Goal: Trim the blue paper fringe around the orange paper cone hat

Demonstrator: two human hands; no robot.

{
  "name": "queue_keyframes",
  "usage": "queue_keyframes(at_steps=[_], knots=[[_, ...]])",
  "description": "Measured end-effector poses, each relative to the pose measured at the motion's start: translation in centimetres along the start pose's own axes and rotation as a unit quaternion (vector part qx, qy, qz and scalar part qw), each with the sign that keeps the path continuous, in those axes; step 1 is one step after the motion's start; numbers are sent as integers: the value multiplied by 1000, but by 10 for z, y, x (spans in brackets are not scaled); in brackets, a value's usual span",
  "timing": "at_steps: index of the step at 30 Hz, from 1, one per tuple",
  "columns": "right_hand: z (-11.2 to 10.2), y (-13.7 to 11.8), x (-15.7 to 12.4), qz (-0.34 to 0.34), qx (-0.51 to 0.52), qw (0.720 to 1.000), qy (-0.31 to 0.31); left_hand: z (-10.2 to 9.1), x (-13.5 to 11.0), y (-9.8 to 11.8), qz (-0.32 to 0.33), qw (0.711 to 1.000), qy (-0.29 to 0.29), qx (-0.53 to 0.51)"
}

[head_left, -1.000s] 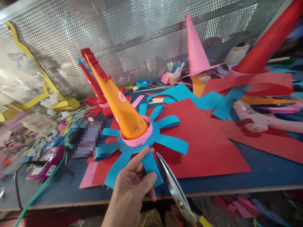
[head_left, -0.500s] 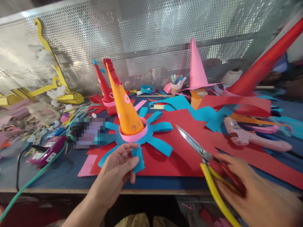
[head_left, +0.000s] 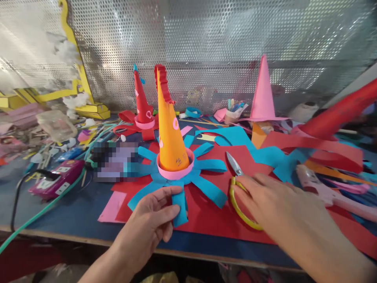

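Change: scissors now lie flat on the bench, right of the orange cone.
Right hand: grip loosened, palm resting over the yellow handles.
Left hand: grip pinches a blue strip in front of the cone.

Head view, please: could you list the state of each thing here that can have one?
Orange cone hat: upright, in a pink band on blue strips.
Blue strip: pinched by the left hand, bent downward.
Scissors: blades closed, lying on the red sheet, under the right hand.
Pink cone hat: upright.
Red cone hat: upright.
Glue gun: lying on its side.
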State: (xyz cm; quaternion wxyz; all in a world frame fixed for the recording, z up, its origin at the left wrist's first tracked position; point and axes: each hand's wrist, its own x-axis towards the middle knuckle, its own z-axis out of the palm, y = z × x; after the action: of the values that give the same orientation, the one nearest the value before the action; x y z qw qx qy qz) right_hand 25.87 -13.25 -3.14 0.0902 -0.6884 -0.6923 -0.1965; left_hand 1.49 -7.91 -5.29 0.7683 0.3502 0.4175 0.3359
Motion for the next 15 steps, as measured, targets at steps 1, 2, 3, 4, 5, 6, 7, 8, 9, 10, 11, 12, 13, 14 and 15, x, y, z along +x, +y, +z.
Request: queue_keyframes(at_steps=[1,2,3,4,5,6,7,8,9,10,11,12,13,14,15], knots=[[-2,-12,2,-49,44,997,30,0,1,0,-6,1000,-3,-8],[-2,-25,6,-97,139,984,59,0,1,1,-10,1000,-7,-15],[0,-37,10,-127,213,966,65,1,2,1,-12,1000,-14,-20],[2,-49,15,-143,248,957,38,1,2,1,-13,999,-23,-23],[6,-58,19,-144,261,954,38,1,3,2,-14,999,-31,-24],[10,-64,23,-147,262,954,27,1,3,2,-16,999,-37,-24],[13,-68,26,-150,257,954,22,1,2,3,-17,999,-42,-24],[17,-70,28,-155,253,955,25,1,2,4,-21,998,-47,-24],[20,-70,29,-163,252,953,28,1,2,4,-26,998,-49,-26],[22,-69,29,-170,249,953,32,1,1,5,-34,998,-50,-28],[23,-68,28,-176,244,953,39,1,1,5,-43,997,-51,-31],[24,-66,28,-186,239,952,48,0,1,5,-51,997,-51,-33],[24,-65,27,-201,234,949,61,0,2,4,-57,996,-51,-36],[23,-65,26,-218,228,946,73,-1,3,4,-60,996,-56,-38],[22,-65,25,-233,220,944,85,-2,4,3,-60,995,-68,-39]])
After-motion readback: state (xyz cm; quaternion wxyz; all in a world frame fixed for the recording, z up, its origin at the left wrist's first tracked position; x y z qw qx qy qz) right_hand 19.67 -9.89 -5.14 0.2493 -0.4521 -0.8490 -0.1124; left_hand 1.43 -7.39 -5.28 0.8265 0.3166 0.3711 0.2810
